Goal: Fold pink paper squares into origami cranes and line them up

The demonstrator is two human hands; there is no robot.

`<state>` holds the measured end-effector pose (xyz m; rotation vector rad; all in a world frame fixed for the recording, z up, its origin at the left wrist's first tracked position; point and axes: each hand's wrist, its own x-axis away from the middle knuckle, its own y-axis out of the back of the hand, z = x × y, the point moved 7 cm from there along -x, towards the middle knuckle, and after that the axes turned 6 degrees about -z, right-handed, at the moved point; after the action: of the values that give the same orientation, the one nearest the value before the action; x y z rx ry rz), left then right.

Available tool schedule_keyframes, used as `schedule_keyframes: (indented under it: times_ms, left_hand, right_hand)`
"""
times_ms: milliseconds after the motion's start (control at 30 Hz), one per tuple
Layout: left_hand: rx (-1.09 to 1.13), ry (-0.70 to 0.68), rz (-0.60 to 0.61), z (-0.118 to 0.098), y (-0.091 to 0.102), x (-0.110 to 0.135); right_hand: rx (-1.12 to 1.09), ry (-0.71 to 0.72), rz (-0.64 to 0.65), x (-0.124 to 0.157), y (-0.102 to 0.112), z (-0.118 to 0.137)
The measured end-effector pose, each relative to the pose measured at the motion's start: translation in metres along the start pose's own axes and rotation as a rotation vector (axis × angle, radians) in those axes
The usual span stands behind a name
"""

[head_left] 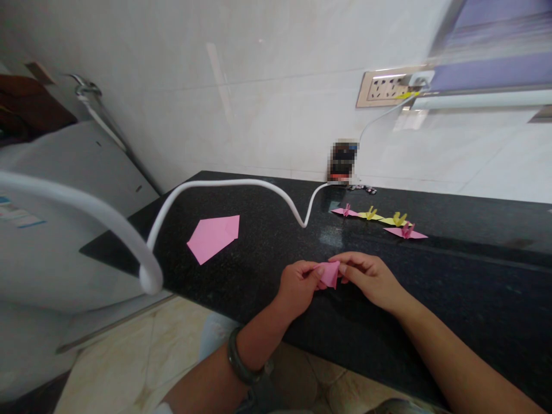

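Note:
Between my two hands is a small folded piece of pink paper (330, 273), just above the dark countertop (259, 241). My left hand (299, 284) pinches its left side between thumb and fingers. On the opposite side, the fingertips of my right hand (368, 276) grip the paper's right edge. Beyond my right hand lie several folded paper cranes, among them a yellow crane (399, 220) and a pink crane (406, 232). To the left, flat sheets of pink paper (214, 237) rest on the counter.
A thick white flexible arm (241, 183) curves over the counter's left part. Against the wall stands a pixelated upright object (342, 162), with a thin cable rising to a wall socket (383, 88). At left is a large white appliance (77, 172).

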<state>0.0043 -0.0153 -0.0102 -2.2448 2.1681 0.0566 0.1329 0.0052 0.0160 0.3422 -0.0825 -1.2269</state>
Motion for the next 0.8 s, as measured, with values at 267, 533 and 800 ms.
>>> schedule_keyframes:
  times_ms: [267,533,800]
  left_hand:
    - [-0.025,-0.001,0.005,0.0003,-0.0007,-0.0006]
    - [-0.009,0.029,0.005,0.0000,-0.0018,-0.0010]
    - [-0.020,0.019,0.013,0.0003,-0.0017,-0.0011]
  right_hand:
    - [-0.014,0.006,0.007,0.0008,0.0000,0.0020]
    - [0.027,0.010,0.008,0.0004,0.0008,0.0009]
    - [0.020,0.011,0.017,0.0007,0.0013,0.0004]
